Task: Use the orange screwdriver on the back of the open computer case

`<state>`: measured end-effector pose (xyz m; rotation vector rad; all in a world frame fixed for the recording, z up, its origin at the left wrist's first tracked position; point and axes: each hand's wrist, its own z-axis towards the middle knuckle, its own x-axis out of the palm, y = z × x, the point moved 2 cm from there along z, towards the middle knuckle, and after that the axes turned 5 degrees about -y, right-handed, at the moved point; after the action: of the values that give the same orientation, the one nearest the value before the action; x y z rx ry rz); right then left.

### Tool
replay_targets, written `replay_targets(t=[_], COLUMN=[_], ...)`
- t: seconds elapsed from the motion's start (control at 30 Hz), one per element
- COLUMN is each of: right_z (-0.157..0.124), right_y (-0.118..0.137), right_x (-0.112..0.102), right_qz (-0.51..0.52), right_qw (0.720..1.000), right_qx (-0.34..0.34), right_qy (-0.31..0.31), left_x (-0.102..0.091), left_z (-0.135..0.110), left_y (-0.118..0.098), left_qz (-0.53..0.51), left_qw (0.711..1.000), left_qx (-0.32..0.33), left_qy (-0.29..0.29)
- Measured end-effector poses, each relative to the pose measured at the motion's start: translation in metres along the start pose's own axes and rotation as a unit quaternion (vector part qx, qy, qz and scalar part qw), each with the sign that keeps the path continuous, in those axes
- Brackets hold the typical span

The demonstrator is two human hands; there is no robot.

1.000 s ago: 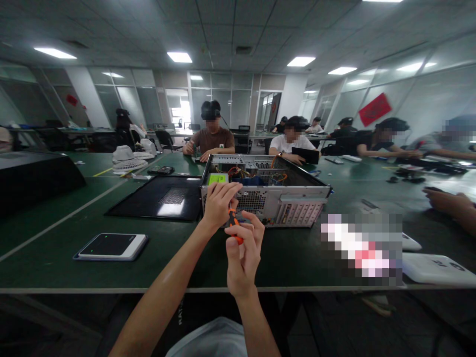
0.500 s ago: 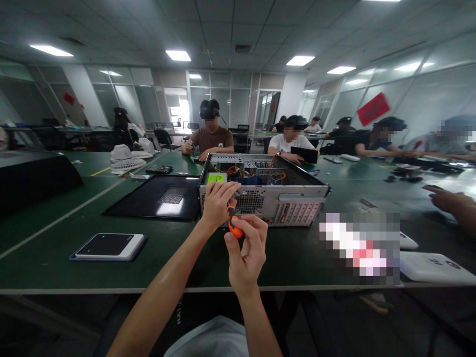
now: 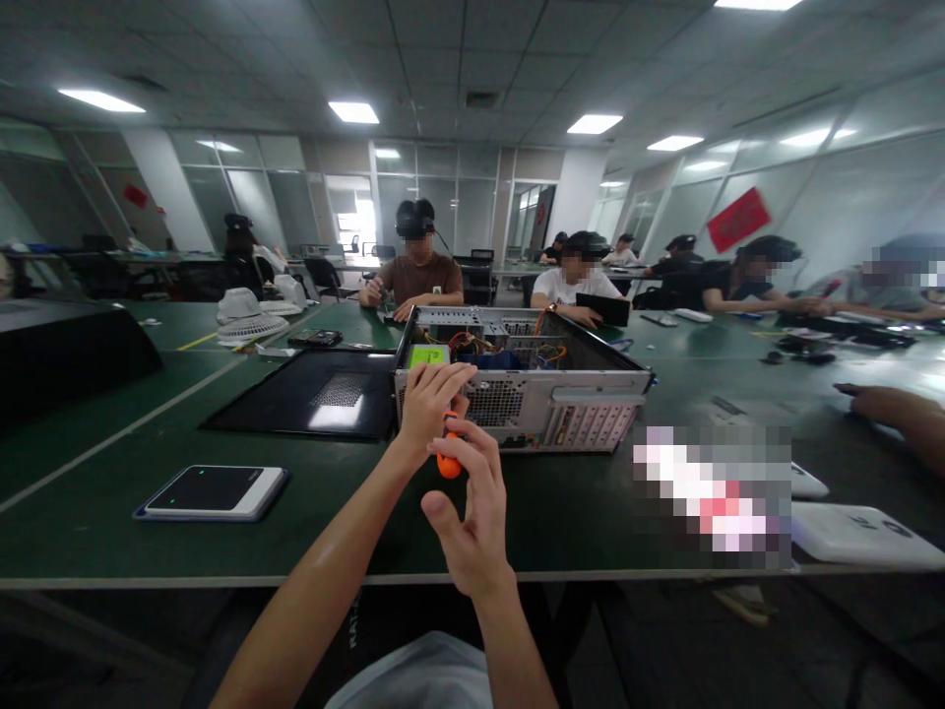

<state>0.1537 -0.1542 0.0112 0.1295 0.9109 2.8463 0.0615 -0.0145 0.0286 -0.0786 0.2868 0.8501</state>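
Note:
An opened computer case (image 3: 591,409) lies on the table in front of me, its grey rear panel facing me. A screwdriver (image 3: 448,465) with an orange and black handle points at the panel's left part. My left hand (image 3: 434,399) is at that panel, its fingers closed around the front of the screwdriver; the shaft and tip are hidden behind it. My right hand (image 3: 472,517) has its fingers spread, fingertips lying against the handle while the thumb stands well away. Inside the case, a part with a bright green label (image 3: 428,354) shows above my left hand, among coloured cables.
A black side panel (image 3: 295,399) with a vented patch lies left of the case. A black and white device (image 3: 214,492) is nearer me. White devices (image 3: 860,532) and a blurred-out patch lie right. White fans (image 3: 251,325) stand farther back. Several people sit around the tables.
My right thumb has come off the screwdriver handle and the right fingers have opened. The handle has swung slightly left and lower. My left hand has stayed at the panel.

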Motion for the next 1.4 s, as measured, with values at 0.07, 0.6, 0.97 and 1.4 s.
replay_targets(t=[0.07, 0.6, 0.97, 1.4], right_z=[0.0, 0.0, -0.002, 0.001], right_y=[-0.001, -0.004, -0.002, -0.002], right_x=[0.0, -0.003, -0.001, 0.004], right_qz=[-0.036, -0.015, 0.022, -0.017], right_qw=[0.999, 0.999, 0.999, 0.998], right_qx=[-0.008, -0.007, 0.019, -0.008], right_qy=[-0.018, -0.035, -0.035, -0.058], left_x=[0.0, -0.004, -0.007, -0.005], left_z=[0.001, 0.003, 0.002, 0.0], left_y=[0.0, -0.003, 0.001, 0.01], left_qz=[0.0, -0.01, 0.036, 0.077], left_qw=[1.0, 0.999, 0.998, 0.994], left_qx=[-0.002, 0.015, 0.036, -0.014], left_qy=[-0.002, -0.026, -0.022, -0.079])
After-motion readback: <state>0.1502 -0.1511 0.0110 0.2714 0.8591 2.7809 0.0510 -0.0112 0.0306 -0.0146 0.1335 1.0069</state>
